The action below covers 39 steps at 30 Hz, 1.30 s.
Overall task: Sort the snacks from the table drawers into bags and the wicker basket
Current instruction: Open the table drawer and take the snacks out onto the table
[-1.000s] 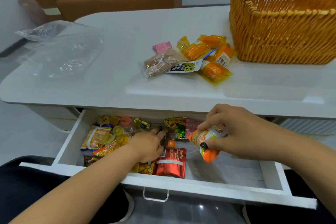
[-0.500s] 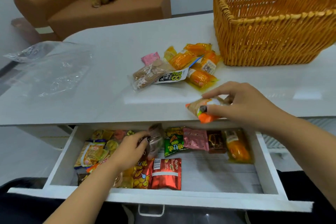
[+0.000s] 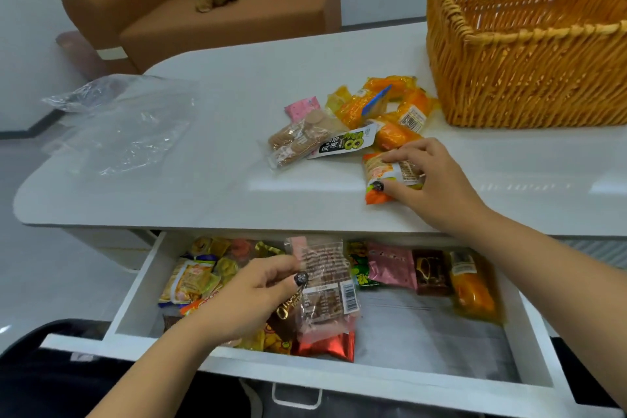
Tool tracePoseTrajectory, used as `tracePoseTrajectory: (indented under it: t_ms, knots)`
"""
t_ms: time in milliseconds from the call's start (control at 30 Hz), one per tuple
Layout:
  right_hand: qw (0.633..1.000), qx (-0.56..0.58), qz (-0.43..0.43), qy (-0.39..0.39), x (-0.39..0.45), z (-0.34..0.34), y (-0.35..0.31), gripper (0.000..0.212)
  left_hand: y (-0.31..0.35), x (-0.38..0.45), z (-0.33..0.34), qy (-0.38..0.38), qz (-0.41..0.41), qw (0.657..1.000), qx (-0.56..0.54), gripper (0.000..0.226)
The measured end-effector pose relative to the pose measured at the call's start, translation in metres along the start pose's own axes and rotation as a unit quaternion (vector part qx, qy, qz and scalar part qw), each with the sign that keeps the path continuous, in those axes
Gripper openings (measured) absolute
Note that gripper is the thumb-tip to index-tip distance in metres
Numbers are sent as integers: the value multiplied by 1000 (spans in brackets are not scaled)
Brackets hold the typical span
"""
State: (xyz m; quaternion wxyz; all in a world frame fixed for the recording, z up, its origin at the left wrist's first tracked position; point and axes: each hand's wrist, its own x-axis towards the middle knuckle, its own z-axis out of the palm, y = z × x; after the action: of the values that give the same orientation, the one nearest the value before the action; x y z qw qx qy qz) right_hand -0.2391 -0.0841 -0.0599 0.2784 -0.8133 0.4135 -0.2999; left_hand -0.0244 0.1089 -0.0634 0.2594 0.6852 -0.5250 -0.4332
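head view puts a glossy white table (image 3: 210, 180) across my middle, its open drawer (image 3: 339, 380) at six o'clock. at one o'clock stands the wicker basket (image 3: 529, 54), coarse golden weave, boxy with a thick braided rim. at nine o'clock lies a crinkled clear plastic bag (image 3: 125, 125). at twelve o'clock a brown sofa (image 3: 217, 20) carries soft clutter. at the table's centre sits a heap of shiny orange and pink snack packets (image 3: 359, 122), touching one another, near the basket's front wall.

my right hand (image 3: 437, 180) rests on the tabletop at three o'clock, thumb and curled fingers pinching an orange-ended snack pouch (image 3: 386, 173), which touches the heap's near edge. my left hand (image 3: 247, 299) is over the drawer at six o'clock, thumb and forefinger gripping the left edge of a clear biscuit packet (image 3: 325, 285) held upright above the foil wrappers. a red foil packet (image 3: 329, 346) lies just below it.
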Motion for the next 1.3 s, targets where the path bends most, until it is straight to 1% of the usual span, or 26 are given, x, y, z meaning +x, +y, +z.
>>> tracePoseTrajectory:
  t_ms: [67,167,233,300,333,367,400,433,467,500,567,600,633,667,700,767,800,867,933,1067,1133,1167,1300]
  knots:
    - [1000,-17,6,14,8,5,5,40,6,0,-9,-47,1,999,4,25]
    - [997,-69,22,36,19,13,9,42,20,4,-29,-94,-1,995,36,27]
    - [994,-94,34,36,25,16,11,43,39,11,-45,-116,1,993,36,22]
    - [995,-89,40,37,27,17,12,41,62,20,-63,-155,-8,988,22,20]
    - [995,-82,43,39,27,17,13,40,75,25,-72,-166,-7,986,25,22]
    - [995,-77,43,41,26,17,13,38,87,32,-80,-162,6,986,49,18]
    - [995,-75,42,42,26,17,14,37,100,41,-87,-142,20,987,77,11]
    - [996,-75,41,41,26,17,14,37,113,53,-92,-100,38,987,118,16]
    - [996,-73,41,39,27,17,14,36,125,65,-95,-33,55,985,160,22]
    - [996,-69,41,38,27,17,14,36,134,82,-96,41,78,974,208,24]
    - [997,-52,45,41,28,16,15,35,147,116,-94,184,126,924,310,27]
    - [997,-42,48,47,28,16,15,35,149,134,-89,227,145,898,348,30]
    - [997,-32,50,57,28,16,15,36,147,150,-83,249,156,877,379,33]
    - [996,-22,54,71,28,16,16,39,142,166,-76,257,151,863,407,35]
    - [994,-11,58,90,28,16,16,43,135,180,-67,255,138,863,414,37]
    - [987,9,78,142,29,17,17,45,110,202,-43,225,103,887,389,45]
    - [981,16,97,170,29,17,18,44,97,209,-31,220,98,890,388,54]
    - [969,21,132,207,31,16,21,41,77,221,-14,247,100,879,396,68]
    - [966,31,149,212,33,16,22,36,72,230,-13,281,108,880,367,74]
    - [968,50,143,201,35,17,21,22,77,235,-14,281,162,884,335,74]
    - [971,46,131,194,35,17,20,11,76,229,-14,292,189,890,295,76]
    - [972,46,131,192,35,16,20,9,76,224,-13,299,200,894,268,76]
    - [971,61,139,186,33,12,19,17,71,202,-7,322,233,902,170,70]
